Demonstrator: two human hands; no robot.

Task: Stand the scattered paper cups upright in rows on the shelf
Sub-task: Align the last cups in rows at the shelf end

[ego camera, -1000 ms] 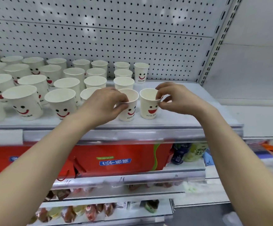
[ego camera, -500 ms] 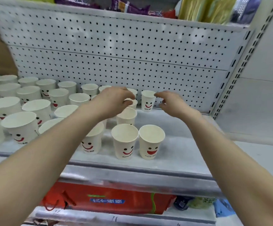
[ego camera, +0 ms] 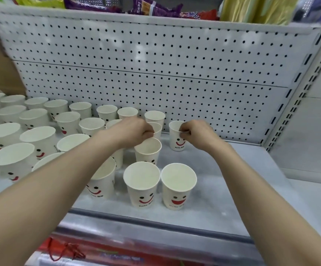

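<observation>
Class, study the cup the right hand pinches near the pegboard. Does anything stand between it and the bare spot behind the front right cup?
Nothing visible does. The right hand pinches the back cup by its rim, and only bare shelf lies between it and the front right cup.

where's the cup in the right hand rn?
Head view, right of centre: cup upright at the back of the shelf near the pegboard, right hand pinching its rim, just right of the other cups.

Bright, even light; soft blur, edges bent by wide-angle lens.
</observation>
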